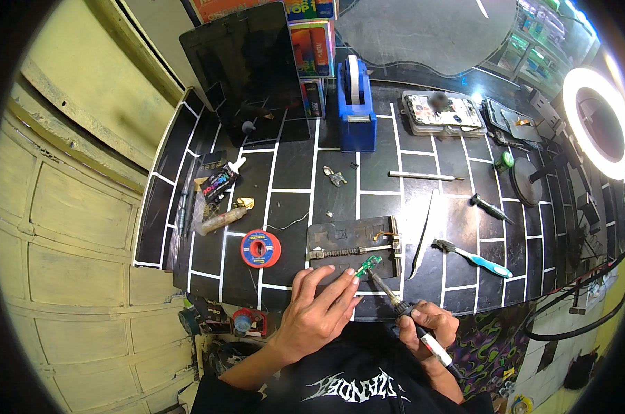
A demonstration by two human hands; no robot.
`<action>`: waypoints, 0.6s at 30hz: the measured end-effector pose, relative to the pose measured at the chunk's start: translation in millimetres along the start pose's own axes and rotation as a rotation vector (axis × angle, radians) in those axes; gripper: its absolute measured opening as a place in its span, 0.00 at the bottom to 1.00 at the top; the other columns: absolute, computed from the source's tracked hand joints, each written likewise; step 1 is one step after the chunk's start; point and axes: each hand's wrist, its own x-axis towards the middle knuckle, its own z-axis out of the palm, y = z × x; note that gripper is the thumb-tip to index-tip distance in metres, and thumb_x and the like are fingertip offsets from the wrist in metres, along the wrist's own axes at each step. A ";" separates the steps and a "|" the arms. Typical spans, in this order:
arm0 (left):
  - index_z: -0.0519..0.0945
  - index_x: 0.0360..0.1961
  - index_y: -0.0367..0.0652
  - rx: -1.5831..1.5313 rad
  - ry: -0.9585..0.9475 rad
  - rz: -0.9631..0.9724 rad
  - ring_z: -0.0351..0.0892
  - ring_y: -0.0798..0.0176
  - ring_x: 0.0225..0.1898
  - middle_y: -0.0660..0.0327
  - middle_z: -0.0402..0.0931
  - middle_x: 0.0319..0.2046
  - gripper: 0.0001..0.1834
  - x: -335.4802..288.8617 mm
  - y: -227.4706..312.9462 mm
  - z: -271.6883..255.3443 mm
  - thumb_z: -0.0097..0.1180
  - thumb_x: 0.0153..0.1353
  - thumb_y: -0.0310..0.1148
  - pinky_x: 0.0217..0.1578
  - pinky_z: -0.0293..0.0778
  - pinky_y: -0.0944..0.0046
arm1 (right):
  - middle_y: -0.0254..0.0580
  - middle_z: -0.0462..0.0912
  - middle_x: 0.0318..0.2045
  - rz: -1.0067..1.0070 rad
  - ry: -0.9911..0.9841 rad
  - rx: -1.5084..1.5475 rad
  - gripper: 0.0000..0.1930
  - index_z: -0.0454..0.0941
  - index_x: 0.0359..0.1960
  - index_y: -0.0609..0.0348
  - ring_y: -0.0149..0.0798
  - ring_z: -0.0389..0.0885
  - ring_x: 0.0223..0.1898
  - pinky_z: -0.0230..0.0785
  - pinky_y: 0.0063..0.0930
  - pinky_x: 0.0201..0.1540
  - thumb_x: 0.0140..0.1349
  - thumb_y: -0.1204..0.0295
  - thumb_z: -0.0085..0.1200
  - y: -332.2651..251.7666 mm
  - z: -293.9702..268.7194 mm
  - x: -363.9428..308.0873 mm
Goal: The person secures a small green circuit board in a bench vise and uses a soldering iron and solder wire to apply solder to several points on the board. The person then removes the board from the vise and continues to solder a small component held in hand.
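Observation:
My left hand (pixel 320 303) is closed on a small green circuit board (pixel 369 266), its fingertips at the board's left end. The board lies over the front edge of a dark metal clamp holder (pixel 350 231) with a spring rod across it. In my right hand (pixel 428 326) is a soldering iron (pixel 407 312), gripped like a pen with the tip pointing up and left. That tip is at the board's right side; whether it touches, I cannot tell. A red spool of solder wire (pixel 260 248) sits left of the holder, with a thin strand trailing from it.
Tweezers (pixel 425 238), a teal toothbrush (pixel 474 259) and a screwdriver (pixel 490 207) lie to the right. Behind stand a blue tape dispenser (pixel 356 110), an opened phone on a clear box (pixel 443 114) and a dark panel (pixel 240 76). A lit ring lamp (pixel 574 93) rises at the right.

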 end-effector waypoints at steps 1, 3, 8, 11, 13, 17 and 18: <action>0.84 0.50 0.36 0.002 0.001 0.000 0.70 0.47 0.55 0.57 0.78 0.56 0.20 0.1 0.1 -0.1 0.66 0.56 0.32 0.54 0.69 0.45 | 0.43 0.79 0.20 -0.007 0.001 -0.003 0.17 0.70 0.33 0.58 0.39 0.82 0.18 0.74 0.26 0.22 0.51 0.78 0.70 0.2 -0.1 0.2; 0.84 0.50 0.36 0.003 0.003 -0.002 0.70 0.48 0.55 0.57 0.78 0.56 0.20 0.1 0.2 0.1 0.66 0.56 0.32 0.53 0.69 0.45 | 0.43 0.79 0.20 -0.021 0.004 -0.009 0.17 0.70 0.33 0.58 0.39 0.82 0.18 0.75 0.26 0.22 0.51 0.78 0.70 1.0 0.1 0.5; 0.84 0.49 0.36 0.007 0.004 -0.002 0.70 0.48 0.55 0.58 0.78 0.55 0.19 -0.3 -0.1 0.5 0.67 0.56 0.32 0.53 0.69 0.45 | 0.43 0.79 0.20 0.002 0.019 0.027 0.17 0.69 0.33 0.59 0.40 0.82 0.19 0.75 0.27 0.22 0.52 0.78 0.70 2.3 0.9 -3.2; 0.84 0.49 0.36 0.001 0.005 -0.003 0.70 0.48 0.55 0.58 0.78 0.55 0.19 0.0 0.3 0.0 0.67 0.56 0.32 0.53 0.69 0.45 | 0.44 0.79 0.21 0.000 0.014 0.041 0.17 0.69 0.33 0.59 0.40 0.82 0.19 0.75 0.27 0.22 0.52 0.78 0.70 2.2 0.7 -2.8; 0.84 0.49 0.36 0.002 0.007 -0.003 0.70 0.48 0.55 0.57 0.78 0.55 0.19 0.2 0.3 -0.2 0.67 0.56 0.31 0.53 0.69 0.45 | 0.44 0.79 0.21 -0.004 0.005 0.036 0.17 0.69 0.34 0.59 0.40 0.82 0.18 0.75 0.27 0.22 0.52 0.78 0.70 1.1 0.4 -1.0; 0.84 0.49 0.36 0.004 0.002 -0.003 0.70 0.48 0.55 0.57 0.78 0.55 0.20 0.8 0.8 -0.7 0.67 0.56 0.31 0.53 0.69 0.46 | 0.43 0.79 0.21 -0.010 -0.011 0.027 0.17 0.69 0.34 0.59 0.39 0.82 0.18 0.74 0.27 0.22 0.52 0.79 0.70 -1.6 -0.3 3.4; 0.84 0.49 0.36 0.004 0.003 -0.001 0.70 0.48 0.55 0.57 0.78 0.55 0.20 0.9 0.8 -0.6 0.67 0.56 0.31 0.53 0.69 0.46 | 0.43 0.79 0.21 -0.011 -0.014 0.026 0.17 0.69 0.35 0.59 0.39 0.81 0.18 0.74 0.27 0.21 0.52 0.79 0.70 -1.7 -0.4 3.6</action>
